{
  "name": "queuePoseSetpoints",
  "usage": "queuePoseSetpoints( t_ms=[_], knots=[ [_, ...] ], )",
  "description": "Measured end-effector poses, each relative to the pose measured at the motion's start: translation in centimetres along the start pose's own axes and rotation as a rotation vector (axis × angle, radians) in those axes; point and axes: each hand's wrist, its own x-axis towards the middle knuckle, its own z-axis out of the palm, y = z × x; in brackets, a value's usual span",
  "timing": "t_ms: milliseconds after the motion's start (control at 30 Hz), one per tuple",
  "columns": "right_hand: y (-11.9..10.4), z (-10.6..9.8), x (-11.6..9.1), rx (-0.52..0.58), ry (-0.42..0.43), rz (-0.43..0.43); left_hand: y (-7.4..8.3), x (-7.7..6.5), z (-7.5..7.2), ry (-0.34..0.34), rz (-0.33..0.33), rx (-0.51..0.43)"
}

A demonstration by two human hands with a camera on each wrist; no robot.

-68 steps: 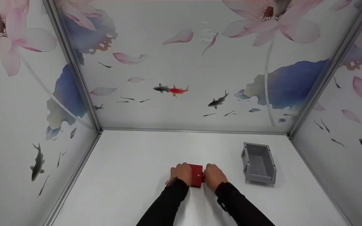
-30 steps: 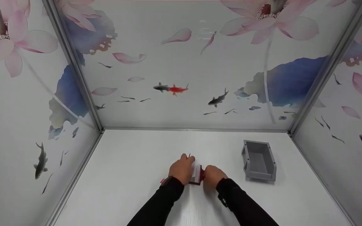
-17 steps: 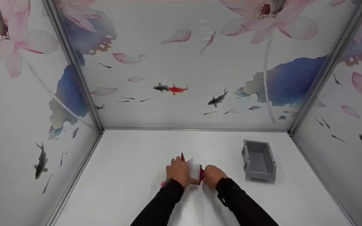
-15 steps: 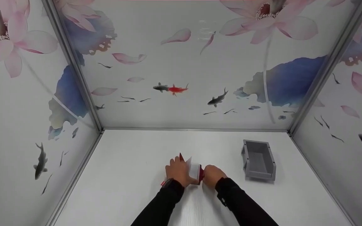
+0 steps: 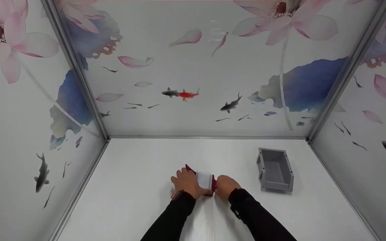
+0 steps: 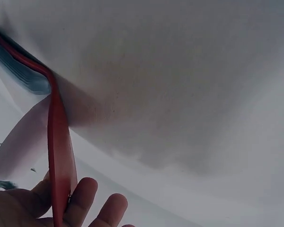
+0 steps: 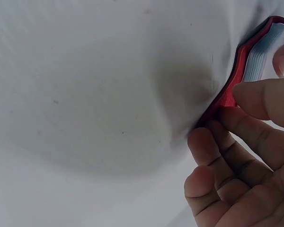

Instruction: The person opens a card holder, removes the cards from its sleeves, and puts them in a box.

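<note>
A small red card holder (image 5: 214,183) lies spread between both hands on the white table, its whitish clear sleeves (image 5: 205,180) facing up. My left hand (image 5: 187,184) holds the raised left cover, its thumb stretched across toward the lower edge of the sleeves. In the left wrist view, that red cover (image 6: 61,161) stands tilted up between the fingers. My right hand (image 5: 227,187) grips the holder's right edge. Thumb and fingers pinch the red cover (image 7: 232,90) in the right wrist view, beside the stacked sleeves (image 7: 260,52).
To the right stands a grey plastic bin (image 5: 275,170) on the white table (image 5: 139,167). Printed panels with lotus and fish enclose the table at left, back and right, joined by metal posts (image 5: 75,70).
The card holder was closed with its red cover on top. My left hand has lifted that cover and swung it leftward, exposing the sleeves. My right hand has kept its grip.
</note>
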Motion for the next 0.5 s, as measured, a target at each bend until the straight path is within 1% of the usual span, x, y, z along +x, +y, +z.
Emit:
queuePoseSetpoints(
  t_ms=[33, 67, 100, 167, 267, 300, 367, 500],
  knots=[
    [0.1, 0.0, 0.1, 0.001, 0.002, -0.006, 0.0, 0.0, -0.1, -0.001, -0.005, 0.001],
    [0.6, 0.6, 0.3, -0.013, 0.025, -0.036, 0.1, -0.1, -0.2, 0.004, -0.010, 0.001],
    [0.1, 0.2, 0.0, 0.007, 0.012, -0.020, 0.1, -0.1, -0.2, 0.004, -0.014, 0.004],
    [0.0, 0.0, -0.1, 0.019, 0.019, -0.023, 0.1, -0.1, 0.0, 0.009, -0.022, 0.005],
    [-0.4, -0.4, -0.4, 0.028, 0.017, -0.005, 0.0, 0.2, 0.3, 0.017, -0.033, -0.023],
    [-1.0, -1.0, -0.8, 0.041, -0.001, 0.027, -0.1, 0.3, 0.5, 0.020, -0.039, -0.031],
    [-1.2, -1.2, -0.9, 0.039, -0.004, 0.046, -0.3, 0.5, 0.9, 0.021, -0.052, -0.048],
    [-1.5, -1.5, -1.1, 0.028, -0.016, 0.067, -0.9, 0.9, 1.7, 0.057, -0.052, -0.086]
  ],
)
